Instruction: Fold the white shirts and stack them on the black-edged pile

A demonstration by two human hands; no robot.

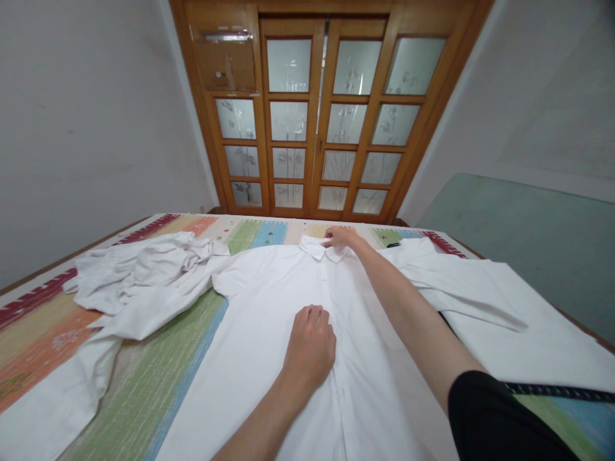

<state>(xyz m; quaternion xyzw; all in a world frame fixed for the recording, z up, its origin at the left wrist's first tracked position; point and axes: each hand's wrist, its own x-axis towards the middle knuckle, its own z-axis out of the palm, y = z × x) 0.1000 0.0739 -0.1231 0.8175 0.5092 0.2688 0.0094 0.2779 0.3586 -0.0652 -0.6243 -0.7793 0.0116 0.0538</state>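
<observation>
A white short-sleeved shirt (273,307) lies spread flat, front side up, with its collar at the far end and the button placket running toward me. My right hand (342,235) reaches to the right side of the collar (312,248), its fingers closed on the collar cloth. Low over the middle of the shirt front, my left hand (311,339) rests by the placket with curled, closed fingers. Its fingertips are hidden, so whatever they hold cannot be seen.
On the left lies a crumpled white garment (144,272). More white clothing (519,314) is laid at the right, beside a dark patterned strip (557,390). Beneath is a striped colourful cover (158,358). A pale green panel (523,250) leans right; wooden glazed doors (317,150) stand behind.
</observation>
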